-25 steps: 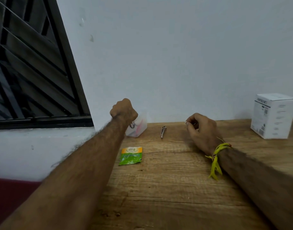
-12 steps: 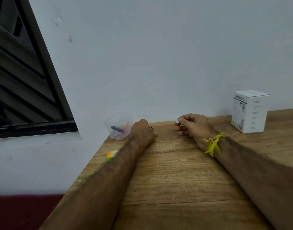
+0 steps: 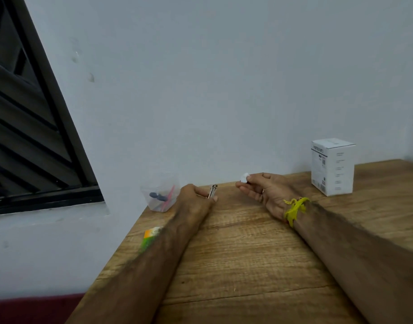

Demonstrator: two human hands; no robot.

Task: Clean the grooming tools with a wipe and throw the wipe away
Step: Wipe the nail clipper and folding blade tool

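A: Hands first, from the head camera. The left hand (image 3: 196, 202) rests on the wooden table (image 3: 247, 265), fingers curled round a small metal grooming tool (image 3: 212, 191) whose tip pokes out towards the wall.

B: And the other one?

A: The right hand (image 3: 266, 192) is turned palm up just above the table, pinching a small wad of white wipe (image 3: 244, 177) between thumb and fingertips. A yellow thread band (image 3: 295, 208) is tied at that wrist. Tool and wipe are near each other but apart.

B: Anything else on the table?

A: A clear plastic cup (image 3: 160, 196) stands just left of the left hand, against the wall, with a dark item and a pink stick inside. A green and orange sachet (image 3: 150, 236) lies at the table's left edge, partly hidden by the left forearm. A white box (image 3: 333, 167) stands upright at the far right
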